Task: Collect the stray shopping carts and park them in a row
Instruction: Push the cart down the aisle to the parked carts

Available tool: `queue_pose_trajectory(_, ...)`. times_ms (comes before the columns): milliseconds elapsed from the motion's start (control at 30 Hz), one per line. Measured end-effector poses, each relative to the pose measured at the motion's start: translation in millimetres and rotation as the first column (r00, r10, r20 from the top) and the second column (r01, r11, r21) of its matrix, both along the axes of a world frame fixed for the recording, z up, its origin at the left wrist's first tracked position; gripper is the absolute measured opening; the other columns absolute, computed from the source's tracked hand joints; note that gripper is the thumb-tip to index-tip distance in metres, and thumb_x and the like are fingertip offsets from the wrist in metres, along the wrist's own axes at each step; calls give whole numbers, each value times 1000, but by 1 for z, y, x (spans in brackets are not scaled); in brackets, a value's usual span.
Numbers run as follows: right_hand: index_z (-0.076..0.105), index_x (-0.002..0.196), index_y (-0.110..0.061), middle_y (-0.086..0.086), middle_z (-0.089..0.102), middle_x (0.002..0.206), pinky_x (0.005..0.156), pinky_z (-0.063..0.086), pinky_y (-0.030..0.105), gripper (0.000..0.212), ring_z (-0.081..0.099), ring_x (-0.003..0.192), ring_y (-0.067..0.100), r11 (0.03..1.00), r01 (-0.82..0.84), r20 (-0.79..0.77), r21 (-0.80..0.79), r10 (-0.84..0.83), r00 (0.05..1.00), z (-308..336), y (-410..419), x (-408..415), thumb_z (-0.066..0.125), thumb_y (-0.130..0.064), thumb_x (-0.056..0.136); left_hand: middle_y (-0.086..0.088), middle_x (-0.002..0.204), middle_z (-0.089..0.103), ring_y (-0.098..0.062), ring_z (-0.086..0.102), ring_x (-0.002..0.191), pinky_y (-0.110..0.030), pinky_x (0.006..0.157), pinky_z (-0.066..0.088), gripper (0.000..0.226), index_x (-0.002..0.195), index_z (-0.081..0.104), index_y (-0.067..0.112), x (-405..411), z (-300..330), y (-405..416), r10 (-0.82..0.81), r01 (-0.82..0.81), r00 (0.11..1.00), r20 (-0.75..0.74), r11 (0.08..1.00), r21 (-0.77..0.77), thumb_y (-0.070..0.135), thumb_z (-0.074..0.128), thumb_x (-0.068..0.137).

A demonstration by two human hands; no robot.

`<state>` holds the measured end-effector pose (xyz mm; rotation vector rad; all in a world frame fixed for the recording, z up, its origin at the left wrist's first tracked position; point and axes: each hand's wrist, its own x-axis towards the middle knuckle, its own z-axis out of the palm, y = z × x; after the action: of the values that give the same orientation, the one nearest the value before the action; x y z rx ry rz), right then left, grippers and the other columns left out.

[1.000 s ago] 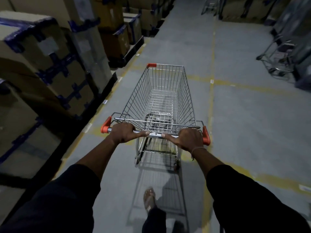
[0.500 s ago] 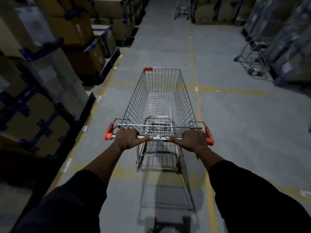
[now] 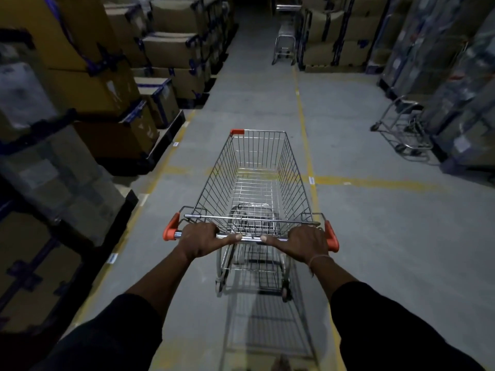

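An empty wire shopping cart [image 3: 254, 180] with orange corner caps stands right in front of me on the grey aisle floor. My left hand [image 3: 199, 239] grips the left half of its metal handle bar. My right hand [image 3: 304, 242] grips the right half, with a thin band on the wrist. Another cart [image 3: 401, 132] stands against the wrapped pallets on the right. A third cart [image 3: 285, 45] stands far down the aisle beside stacked cartons.
Stacked cardboard boxes [image 3: 88, 84] on dark pallets line the left side. Plastic-wrapped pallets [image 3: 455, 76] line the right. Yellow floor lines [image 3: 375, 182] run along and across the aisle, which stretches ahead.
The cart and I have rolled forward down the aisle. The boxes on the left slid past, and the two other carts have come closer and lower in view.
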<state>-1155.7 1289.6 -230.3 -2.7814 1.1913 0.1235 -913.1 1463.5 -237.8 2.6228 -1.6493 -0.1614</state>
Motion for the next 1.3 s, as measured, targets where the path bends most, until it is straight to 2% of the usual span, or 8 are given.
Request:
queue_pose_trajectory(100, 65, 63, -19, 0, 64, 66, 77, 54, 31, 114, 63, 68, 18, 1000, 9, -5, 11, -9, 1000, -1, -50, 28, 2, -114, 54, 4, 50, 56, -11, 59, 51, -26, 60, 50, 91, 56, 60, 19, 27, 3, -48, 3, -3, 1000, 18, 1000, 5, 102, 28, 75)
queue_pose_trajectory(233, 63, 62, -19, 0, 62, 65, 72, 53, 29, 113, 62, 66, 19, 1000, 2, -13, 28, -1, 1000, 5, -111, 63, 2, -114, 53, 6, 48, 52, -12, 58, 50, -26, 59, 45, 90, 52, 50, 23, 56, 9, -108, -1, 1, 998, 65, 1000, -7, 104, 15, 68)
queue_pose_trajectory(433, 65, 62, -17, 1, 64, 64, 75, 56, 32, 115, 64, 65, 21, 999, -14, -20, 37, 15, 1000, 4, -195, 110, 2, -113, 54, 7, 40, 46, -6, 45, 41, -24, 54, 30, 98, 47, 54, 19, 103, 4, -191, 12, -7, 989, 150, 999, -35, 105, 11, 70)
queue_pose_trajectory(633, 63, 61, -19, 2, 64, 66, 73, 54, 30, 108, 63, 65, 20, 1000, -13, -49, -9, 12, 999, 2, -285, 165, 9, -112, 61, 5, 46, 52, -8, 54, 45, -23, 60, 46, 100, 56, 64, 19, 162, -2, -283, -11, 11, 996, 87, 1000, 0, 105, 15, 71)
queue_pose_trajectory(767, 62, 62, -19, 4, 66, 69, 71, 49, 30, 103, 65, 70, 22, 1000, -19, -75, -17, 18, 997, 4, -351, 216, 12, -110, 64, 5, 49, 54, -10, 56, 49, -27, 68, 53, 98, 56, 58, 22, 212, -3, -353, -23, 23, 999, 29, 1000, -17, 107, 10, 66)
queue_pose_trajectory(933, 61, 61, -19, 5, 64, 72, 75, 47, 34, 106, 67, 80, 25, 999, 26, -80, 45, -22, 997, 15, -430, 281, 8, -112, 57, 4, 50, 56, -12, 56, 52, -30, 72, 52, 104, 56, 60, 20, 280, 0, -439, -32, 32, 999, 44, 999, -13, 109, 6, 62)
queue_pose_trajectory(1067, 56, 60, -21, 7, 70, 78, 85, 53, 38, 103, 69, 84, 27, 996, 60, -74, 69, -55, 996, 12, -487, 333, 11, -114, 56, 4, 47, 52, -14, 55, 49, -32, 70, 55, 97, 50, 49, 22, 336, 1, -501, -67, 67, 997, 37, 998, -2, 109, 6, 63)
queue_pose_trajectory(1300, 62, 61, -19, 4, 65, 70, 73, 46, 33, 108, 67, 78, 24, 998, 63, -108, 28, -60, 992, 11, -589, 414, 7, -111, 59, 4, 49, 53, -12, 56, 51, -28, 66, 51, 95, 53, 54, 21, 421, 4, -608, -75, 74, 996, 44, 997, 33, 106, 13, 67)
